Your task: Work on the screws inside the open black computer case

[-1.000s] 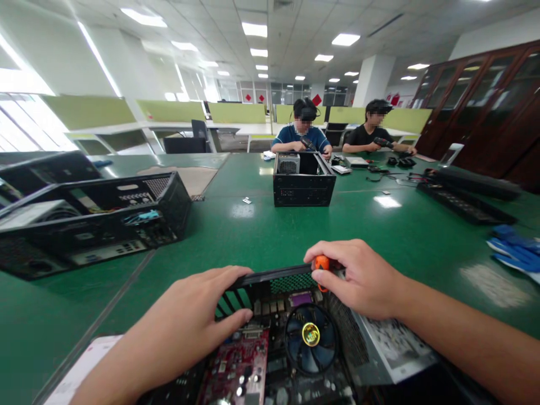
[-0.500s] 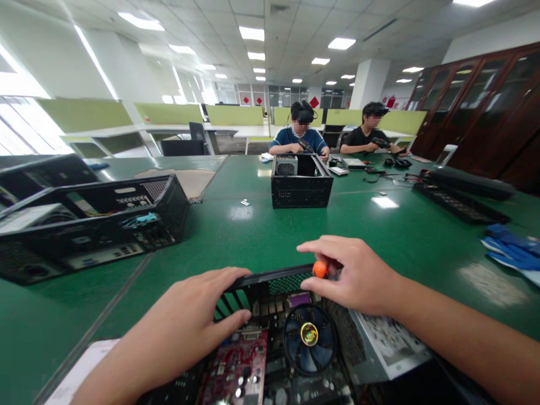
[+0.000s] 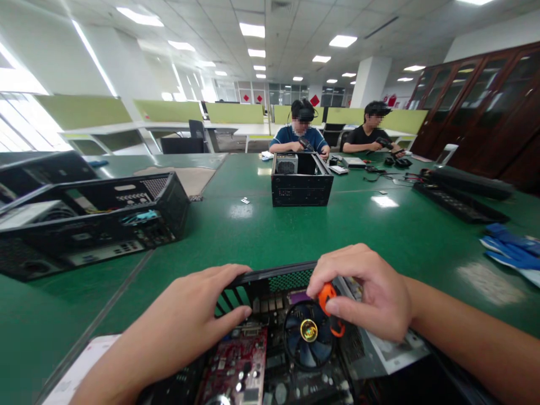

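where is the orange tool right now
In the head view, the orange tool is right of centre in the right hand, over the open case, by the right edge of the fan.

head view | left hand (image 3: 189,315) on rim of open computer case (image 3: 278,271) | right hand (image 3: 367,292) gripping orange-black tool (image 3: 327,296) by fan (image 3: 307,343) | red card (image 3: 236,357) left of fan | second case (image 3: 301,190) farther across green table (image 3: 223,230) | blue gloves (image 3: 512,250) at right | two people (image 3: 298,136) opposite
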`<state>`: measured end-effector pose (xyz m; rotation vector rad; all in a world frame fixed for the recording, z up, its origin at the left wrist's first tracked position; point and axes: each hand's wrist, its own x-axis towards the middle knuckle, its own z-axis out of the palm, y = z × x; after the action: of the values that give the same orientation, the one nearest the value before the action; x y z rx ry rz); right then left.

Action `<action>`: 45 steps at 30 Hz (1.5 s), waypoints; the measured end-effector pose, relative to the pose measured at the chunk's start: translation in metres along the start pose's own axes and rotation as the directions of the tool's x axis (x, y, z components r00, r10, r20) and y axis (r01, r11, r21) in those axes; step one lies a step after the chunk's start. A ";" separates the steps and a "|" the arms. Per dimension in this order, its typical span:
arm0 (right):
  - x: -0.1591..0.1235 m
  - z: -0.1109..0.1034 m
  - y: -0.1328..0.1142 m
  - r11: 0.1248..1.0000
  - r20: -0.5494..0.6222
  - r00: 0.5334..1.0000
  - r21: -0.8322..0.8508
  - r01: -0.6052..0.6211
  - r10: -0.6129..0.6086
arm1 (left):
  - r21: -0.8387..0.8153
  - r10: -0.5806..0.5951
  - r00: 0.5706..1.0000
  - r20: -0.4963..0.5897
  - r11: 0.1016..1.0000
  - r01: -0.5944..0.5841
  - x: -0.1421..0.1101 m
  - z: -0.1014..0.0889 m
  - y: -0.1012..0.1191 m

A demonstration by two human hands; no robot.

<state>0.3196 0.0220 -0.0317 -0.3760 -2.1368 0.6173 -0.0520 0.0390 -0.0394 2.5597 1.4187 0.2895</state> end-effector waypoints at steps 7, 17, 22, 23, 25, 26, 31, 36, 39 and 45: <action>0.001 0.001 0.001 1.000 0.051 0.999 0.020 -0.013 0.012 | 0.012 0.011 1.000 -0.003 1.000 -0.011 -0.001 0.000 0.000; -0.001 0.003 0.002 0.998 0.093 0.994 0.041 -0.054 0.050 | 0.017 0.012 1.000 -0.017 1.000 -0.012 -0.001 0.002 -0.006; -0.001 0.003 -0.001 0.998 0.077 0.996 0.033 -0.058 0.055 | 0.012 0.012 1.000 -0.018 1.000 -0.012 -0.001 0.002 -0.004; -0.002 0.003 0.000 0.997 0.085 0.994 0.031 -0.065 0.063 | 0.009 0.019 0.999 -0.027 1.000 -0.019 -0.001 0.002 -0.005; -0.003 0.003 0.000 0.996 0.098 0.992 0.028 -0.080 0.077 | 0.007 0.029 0.999 -0.038 1.000 -0.029 -0.002 0.003 -0.006; -0.003 0.003 0.001 0.996 0.099 0.992 0.031 -0.082 0.078 | 0.008 0.031 0.999 -0.040 1.000 -0.030 -0.002 0.003 -0.007; -0.003 0.002 0.000 0.997 0.072 0.996 0.046 -0.056 0.052 | 0.004 0.020 1.000 -0.022 1.000 -0.020 -0.002 0.003 -0.005; -0.002 0.004 0.004 0.997 0.074 0.997 0.071 -0.027 0.022 | 0.012 0.008 1.000 -0.013 1.000 -0.008 0.000 0.001 -0.001; -0.001 0.009 0.009 0.996 0.058 0.998 0.089 -0.012 0.007 | 0.019 0.012 1.000 -0.008 1.000 -0.012 0.000 0.000 -0.001; 0.001 0.009 0.010 0.997 0.075 0.997 0.068 -0.023 0.018 | 0.031 -0.012 1.000 0.016 0.999 0.012 0.000 -0.001 0.000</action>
<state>0.3121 0.0282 -0.0413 -0.3422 -2.1785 0.7244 -0.0522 0.0393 -0.0383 2.5709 1.4433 0.2458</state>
